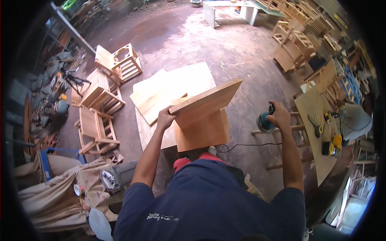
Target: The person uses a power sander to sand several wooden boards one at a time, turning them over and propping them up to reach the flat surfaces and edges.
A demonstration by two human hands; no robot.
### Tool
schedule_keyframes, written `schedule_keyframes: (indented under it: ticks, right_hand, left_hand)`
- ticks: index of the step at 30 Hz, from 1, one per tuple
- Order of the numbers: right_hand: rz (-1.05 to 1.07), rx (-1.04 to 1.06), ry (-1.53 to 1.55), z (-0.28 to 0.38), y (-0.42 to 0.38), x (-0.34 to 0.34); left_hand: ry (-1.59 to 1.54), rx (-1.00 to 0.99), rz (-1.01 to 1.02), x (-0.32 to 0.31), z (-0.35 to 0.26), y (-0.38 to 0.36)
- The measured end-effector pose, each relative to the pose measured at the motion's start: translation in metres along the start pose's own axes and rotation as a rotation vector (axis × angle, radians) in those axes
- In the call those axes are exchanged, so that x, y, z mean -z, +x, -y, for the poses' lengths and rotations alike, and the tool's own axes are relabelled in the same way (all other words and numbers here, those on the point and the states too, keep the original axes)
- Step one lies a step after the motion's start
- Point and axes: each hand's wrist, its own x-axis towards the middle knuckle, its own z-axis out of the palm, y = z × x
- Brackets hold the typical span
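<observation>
My left hand [164,118] grips the near left corner of a wooden board [209,98], which is tipped up on its edge. Beneath the raised board lies another flat wooden panel [205,132]. Off to the right, my right hand [280,115] is closed around the top of a teal and black power sander [265,121], held apart from the board. A dark cord [253,144] trails across the floor near it. More loose panels [150,104] lie on a pale sheet [197,74] beyond my left hand.
Wooden chairs [96,126] stand at the left, near a black tripod [74,80]. On the right, a plywood bench top [315,116] carries a yellow drill [335,145] and other tools. Stacked wooden furniture [295,48] and a white table [229,4] are farther back.
</observation>
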Motion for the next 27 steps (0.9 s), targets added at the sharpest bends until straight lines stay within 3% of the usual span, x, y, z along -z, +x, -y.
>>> schedule_keyframes:
  ticks: [7, 13, 17, 20, 27]
  right_hand:
    - [-0.14, 0.376, 0.095, 0.134, 0.049, 0.029]
    - [-0.067, 0.512, 0.025, 0.234, 0.078, -0.002]
    - [-0.089, 0.592, -0.006, 0.269, 0.075, -0.015]
    - [-0.108, 0.613, -0.002, 0.283, 0.074, -0.018]
    - [-0.141, 0.737, -0.008, 0.314, 0.068, -0.027]
  left_hand:
    - [0.211, 0.032, -0.006, 0.015, 0.011, -0.007]
    - [0.314, 0.099, -0.006, 0.014, 0.001, -0.016]
    - [0.422, 0.031, -0.044, 0.01, 0.01, -0.023]
    - [0.37, 0.072, -0.02, 0.012, -0.019, -0.029]
    - [0.301, 0.125, 0.007, 0.01, -0.024, -0.034]
